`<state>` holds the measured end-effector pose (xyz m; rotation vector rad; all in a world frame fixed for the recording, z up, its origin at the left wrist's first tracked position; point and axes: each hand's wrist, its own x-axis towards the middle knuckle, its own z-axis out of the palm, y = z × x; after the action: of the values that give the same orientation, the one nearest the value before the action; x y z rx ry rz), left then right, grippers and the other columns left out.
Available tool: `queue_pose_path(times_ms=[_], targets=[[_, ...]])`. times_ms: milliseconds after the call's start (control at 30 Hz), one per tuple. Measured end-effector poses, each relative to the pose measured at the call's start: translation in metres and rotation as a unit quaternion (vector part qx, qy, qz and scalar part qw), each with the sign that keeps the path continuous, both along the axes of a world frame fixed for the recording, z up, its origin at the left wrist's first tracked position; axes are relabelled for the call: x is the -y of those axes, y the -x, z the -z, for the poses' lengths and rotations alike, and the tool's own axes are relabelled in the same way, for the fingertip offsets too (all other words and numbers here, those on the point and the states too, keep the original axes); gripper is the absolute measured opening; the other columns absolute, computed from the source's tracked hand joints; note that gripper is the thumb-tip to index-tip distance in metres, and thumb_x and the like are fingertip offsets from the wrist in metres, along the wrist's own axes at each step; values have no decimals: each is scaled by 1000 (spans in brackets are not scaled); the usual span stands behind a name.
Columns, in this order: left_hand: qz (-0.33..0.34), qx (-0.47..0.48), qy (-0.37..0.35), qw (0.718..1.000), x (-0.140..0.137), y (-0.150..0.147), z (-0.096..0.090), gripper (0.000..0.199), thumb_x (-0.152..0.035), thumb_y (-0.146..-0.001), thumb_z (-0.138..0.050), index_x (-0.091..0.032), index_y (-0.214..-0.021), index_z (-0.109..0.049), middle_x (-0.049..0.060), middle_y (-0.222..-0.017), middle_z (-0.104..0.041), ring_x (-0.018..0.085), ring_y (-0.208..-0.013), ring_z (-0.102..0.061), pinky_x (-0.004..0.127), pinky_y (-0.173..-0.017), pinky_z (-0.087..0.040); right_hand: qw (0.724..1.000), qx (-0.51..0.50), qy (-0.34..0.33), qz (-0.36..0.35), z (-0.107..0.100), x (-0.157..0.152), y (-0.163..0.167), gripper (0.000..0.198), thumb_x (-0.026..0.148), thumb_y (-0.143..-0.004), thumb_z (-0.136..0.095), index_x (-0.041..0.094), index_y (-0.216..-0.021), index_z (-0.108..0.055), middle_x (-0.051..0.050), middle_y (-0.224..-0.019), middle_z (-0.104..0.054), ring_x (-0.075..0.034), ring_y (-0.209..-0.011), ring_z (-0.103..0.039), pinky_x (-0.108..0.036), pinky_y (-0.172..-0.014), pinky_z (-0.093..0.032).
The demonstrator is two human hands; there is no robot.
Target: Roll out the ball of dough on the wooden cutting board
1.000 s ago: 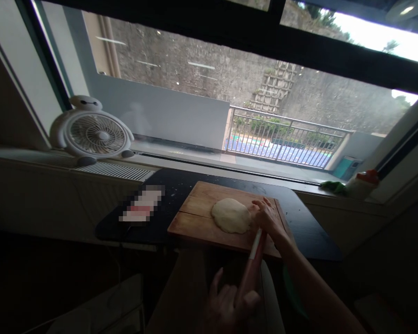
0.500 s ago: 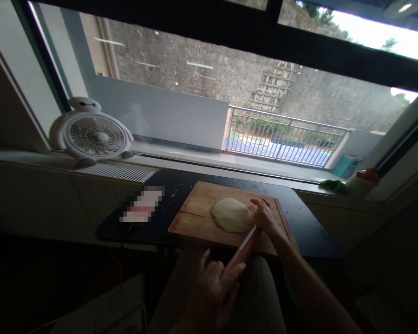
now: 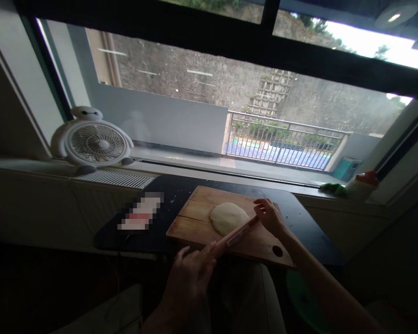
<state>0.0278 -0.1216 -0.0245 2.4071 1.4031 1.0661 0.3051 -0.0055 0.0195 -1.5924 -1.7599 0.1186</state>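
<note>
A wooden rolling pin (image 3: 237, 235) with a printed white label slants over the near right edge of a flattened round of pale dough (image 3: 229, 217). The dough lies on a wooden cutting board (image 3: 191, 204). My left hand (image 3: 195, 269) is closed round the pin's near end, in front of the board's near edge. At the far end, my right hand (image 3: 269, 214) is over the board, right of the dough, its fingers bent and closed at the pin's tip. Part of that tip is hidden by the hand.
The board rests on a dark table (image 3: 310, 232). A blurred-out flat object (image 3: 141, 213) lies at its left. On the sill stand a white fan (image 3: 101, 144) and a bottle with an orange top (image 3: 364, 185), beside a green cloth (image 3: 332, 188). My legs are below the table.
The rolling pin has turned and moved left, so it now crosses the dough's near right edge. My left hand has moved left and up. The board's hole has come into view.
</note>
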Motion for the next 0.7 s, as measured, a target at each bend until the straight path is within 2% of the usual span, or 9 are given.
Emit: queue_pose_path(times_ms=[133, 200, 300, 400, 500, 600, 700], targets=[[-17, 156, 117, 981, -1, -1, 1, 38, -36, -90, -42, -24, -124, -54, 4, -121, -61, 20, -110, -56, 36, -95, -43, 998, 49, 16, -47, -2, 41, -25, 15, 30, -80, -49, 21, -87, -60, -2, -87, -60, -13, -69, -55, -24, -63, -42], [-24, 226, 176, 958, -1, -2, -1, 41, -40, -89, -43, -20, -122, -56, 6, -120, -61, 21, -108, -57, 33, -92, -45, 993, 71, 58, -80, -1, 52, -22, 14, 28, -80, -49, 20, -81, -60, 0, -78, -60, -11, -65, -54, -22, -59, -39], [-27, 295, 235, 926, -1, -2, -6, 48, -46, -85, -48, -16, -120, -57, 7, -108, -66, 22, -97, -62, 30, -82, -49, 976, 115, 145, -111, -1, 54, -4, 17, 26, -79, -50, 19, -69, -61, 2, -66, -59, -10, -58, -51, -22, -53, -32], [-11, 332, 263, 906, -1, 0, -8, 48, -49, -84, -48, -15, -115, -60, 4, -90, -69, 20, -83, -64, 28, -74, -50, 969, 155, 178, -67, -4, 47, 15, 18, 25, -77, -52, 18, -63, -61, 2, -59, -58, -9, -53, -48, -23, -48, -25], [-12, 346, 266, 900, 0, 1, -8, 46, -49, -83, -47, -14, -108, -64, 3, -78, -68, 19, -77, -63, 28, -72, -50, 968, 166, 187, -20, -6, 40, 23, 15, 25, -75, -55, 19, -64, -63, 0, -62, -61, -10, -55, -50, -23, -48, -25], [-14, 345, 268, 900, 2, 1, -8, 44, -49, -84, -47, -15, -106, -65, 2, -80, -69, 19, -78, -63, 27, -72, -50, 960, 158, 233, -11, -7, 35, 19, 17, 32, -73, -58, 20, -63, -64, -1, -61, -61, -12, -55, -51, -23, -47, -26], [2, 347, 275, 897, 3, 0, -9, 42, -47, -85, -46, -16, -108, -64, 2, -90, -70, 20, -85, -64, 27, -78, -49, 952, 137, 272, -14, -5, 28, 14, 18, 35, -69, -61, 19, -61, -64, -1, -60, -61, -12, -54, -52, -23, -47, -27]])
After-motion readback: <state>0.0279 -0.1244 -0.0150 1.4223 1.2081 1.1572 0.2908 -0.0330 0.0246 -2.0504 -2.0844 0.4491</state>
